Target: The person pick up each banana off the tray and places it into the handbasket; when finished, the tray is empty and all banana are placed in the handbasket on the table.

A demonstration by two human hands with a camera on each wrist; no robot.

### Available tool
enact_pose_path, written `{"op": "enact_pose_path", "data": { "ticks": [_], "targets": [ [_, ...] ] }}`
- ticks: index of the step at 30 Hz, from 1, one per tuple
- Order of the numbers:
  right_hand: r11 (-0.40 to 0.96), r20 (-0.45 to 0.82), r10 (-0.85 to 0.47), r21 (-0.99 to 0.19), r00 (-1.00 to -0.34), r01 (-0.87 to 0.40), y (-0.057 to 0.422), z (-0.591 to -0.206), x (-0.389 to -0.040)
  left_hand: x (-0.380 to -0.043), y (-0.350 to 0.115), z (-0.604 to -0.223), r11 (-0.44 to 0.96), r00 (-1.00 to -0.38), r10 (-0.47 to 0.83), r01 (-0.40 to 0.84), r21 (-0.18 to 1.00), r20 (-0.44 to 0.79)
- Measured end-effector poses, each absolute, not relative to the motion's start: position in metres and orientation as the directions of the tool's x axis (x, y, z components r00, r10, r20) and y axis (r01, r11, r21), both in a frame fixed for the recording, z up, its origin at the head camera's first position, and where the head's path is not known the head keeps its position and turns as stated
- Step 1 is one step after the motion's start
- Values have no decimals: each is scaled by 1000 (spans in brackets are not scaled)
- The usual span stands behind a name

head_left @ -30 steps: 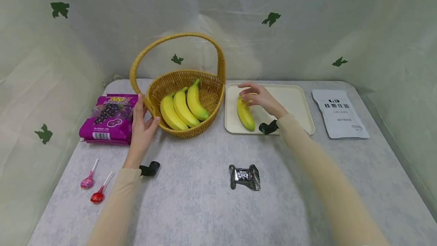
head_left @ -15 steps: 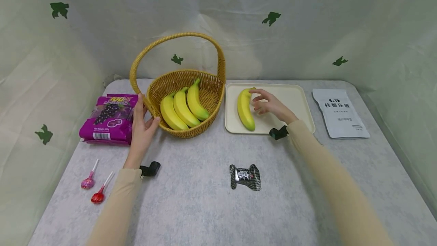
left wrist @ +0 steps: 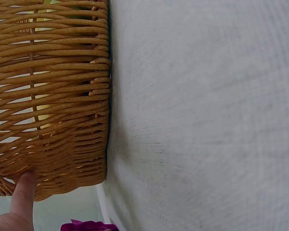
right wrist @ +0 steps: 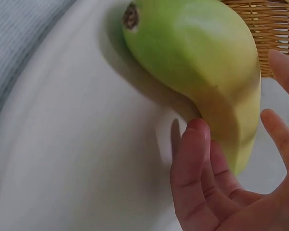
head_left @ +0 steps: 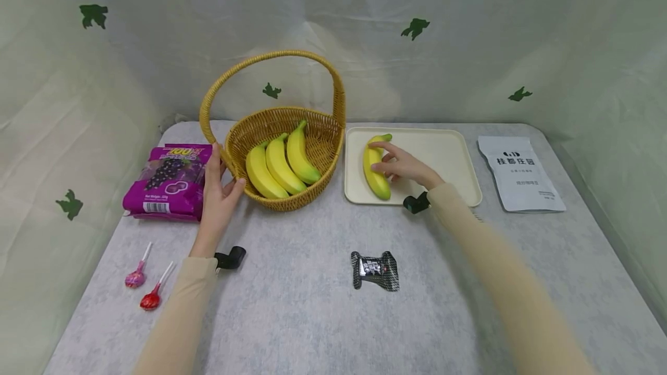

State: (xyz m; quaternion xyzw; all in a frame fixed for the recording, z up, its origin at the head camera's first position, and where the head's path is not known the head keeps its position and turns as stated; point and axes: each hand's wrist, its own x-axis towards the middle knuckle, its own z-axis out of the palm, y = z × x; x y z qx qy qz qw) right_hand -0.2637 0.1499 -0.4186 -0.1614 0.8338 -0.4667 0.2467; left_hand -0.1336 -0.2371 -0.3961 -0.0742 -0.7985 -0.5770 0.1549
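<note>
In the head view, my left hand (head_left: 219, 198) holds the left end of a wicker basket (head_left: 283, 204), its fingers beside the handle base and its thumb on the near side. Several bananas (head_left: 281, 169) lie inside the basket. The left wrist view shows one of this hand's digits against the basket's woven wall (left wrist: 62, 110). My right hand (head_left: 403, 165) is over a single banana (head_left: 373, 175) on a cream tray (head_left: 432, 155). Seen from the right wrist, its spread fingers lie on both sides of the banana (right wrist: 207, 62), with a gap to the upper fingers.
A purple grape candy bag (head_left: 167, 184) stands left of the basket. Two lollipops (head_left: 135, 278) lie at the left front. A small black wrapped snack (head_left: 374, 269) lies in front of the tray, and a white pouch (head_left: 521, 175) is to its right.
My right hand first drew back to the right from the banana's top, then came left again, lower along the banana. The banana stayed in place. My left hand kept its place on the basket.
</note>
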Motion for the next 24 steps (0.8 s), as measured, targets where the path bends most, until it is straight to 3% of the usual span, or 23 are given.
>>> {"op": "enact_pose_path", "data": {
  "ticks": [10,24],
  "targets": [
    [557,-259,-451,-830,-854,-42,143,-418,-261,-134,-238,-397,320,-939,-55,305,897,338],
    [401,-204,-503,-916,-840,-19,143,-395,-253,-134,-238,-398,330,-937,-58,307,892,344]
  ]
}}
